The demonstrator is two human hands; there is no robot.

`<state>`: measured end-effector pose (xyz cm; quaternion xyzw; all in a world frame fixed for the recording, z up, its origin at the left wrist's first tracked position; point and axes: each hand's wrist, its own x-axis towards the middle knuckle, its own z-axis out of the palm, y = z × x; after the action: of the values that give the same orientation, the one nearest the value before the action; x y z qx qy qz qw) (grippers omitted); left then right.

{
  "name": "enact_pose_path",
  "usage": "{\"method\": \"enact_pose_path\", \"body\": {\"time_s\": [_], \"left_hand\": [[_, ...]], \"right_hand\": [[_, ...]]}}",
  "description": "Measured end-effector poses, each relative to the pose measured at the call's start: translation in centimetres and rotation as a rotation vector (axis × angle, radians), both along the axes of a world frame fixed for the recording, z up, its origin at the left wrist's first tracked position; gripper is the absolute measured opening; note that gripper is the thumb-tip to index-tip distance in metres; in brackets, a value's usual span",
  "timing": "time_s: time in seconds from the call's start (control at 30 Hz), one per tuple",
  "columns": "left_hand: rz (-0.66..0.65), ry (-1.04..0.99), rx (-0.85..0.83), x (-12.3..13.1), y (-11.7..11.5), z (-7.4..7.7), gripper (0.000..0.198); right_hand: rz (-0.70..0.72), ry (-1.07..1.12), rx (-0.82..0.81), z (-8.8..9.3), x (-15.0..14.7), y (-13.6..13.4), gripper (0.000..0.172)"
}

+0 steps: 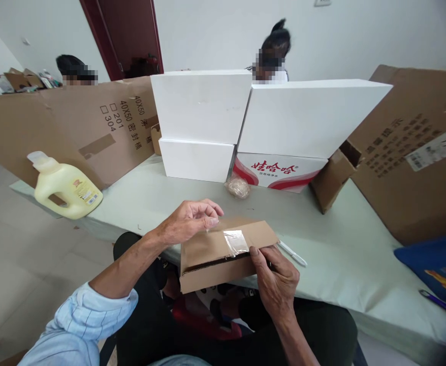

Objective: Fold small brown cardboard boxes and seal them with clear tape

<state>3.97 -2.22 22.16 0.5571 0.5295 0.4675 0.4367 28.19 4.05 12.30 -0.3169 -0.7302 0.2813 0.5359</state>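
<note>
A small brown cardboard box tilts at the near edge of the table, a strip of shiny clear tape across its lid and front edge. A dark gap shows along the lid's front. My right hand grips the box at its right end, thumb on top near the tape. Above the lid's left part is my left hand, fingers curled and thumb close to the index finger; anything between them is too small to make out. A slim white pen-like tool lies just right of the box.
White boxes stand stacked at the back, with a clear-wrapped ball before them. Large cardboard panels flank both sides. A yellow jug stands left; a blue pouch lies right. Two people sit beyond.
</note>
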Motion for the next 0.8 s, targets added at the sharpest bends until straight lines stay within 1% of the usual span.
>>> {"method": "enact_pose_path", "body": {"time_s": [0.13, 0.33, 0.47, 0.63, 0.7, 0.73, 0.8], "left_hand": [[-0.090, 0.052, 0.006, 1.6, -0.3, -0.1, 0.020], [-0.144, 0.164, -0.015, 2.6, 0.1, -0.1, 0.015], [-0.117, 0.269, -0.038, 2.9, 0.4, -0.5, 0.013], [-0.101, 0.369, 0.004, 3.0, 0.5, -1.1, 0.008], [-0.074, 0.414, 0.009, 2.9, 0.5, -1.2, 0.003], [-0.050, 0.450, 0.029, 2.8, 0.5, -1.2, 0.010], [0.007, 0.536, 0.143, 2.8, 0.2, -1.1, 0.020]], "right_hand": [[-0.007, -0.013, -0.050, 0.0, -0.4, -0.3, 0.034], [0.006, -0.030, -0.056, 0.1, -1.0, -0.5, 0.041], [0.018, -0.005, -0.034, 0.0, -1.1, -0.6, 0.037], [0.020, 0.018, -0.032, 0.1, -1.4, -0.5, 0.037], [0.024, 0.016, -0.046, 0.2, -1.5, -0.4, 0.036], [0.028, 0.016, -0.053, 0.2, -1.5, -0.4, 0.035], [0.035, 0.026, -0.058, 0.2, -1.6, -0.3, 0.033]]}}
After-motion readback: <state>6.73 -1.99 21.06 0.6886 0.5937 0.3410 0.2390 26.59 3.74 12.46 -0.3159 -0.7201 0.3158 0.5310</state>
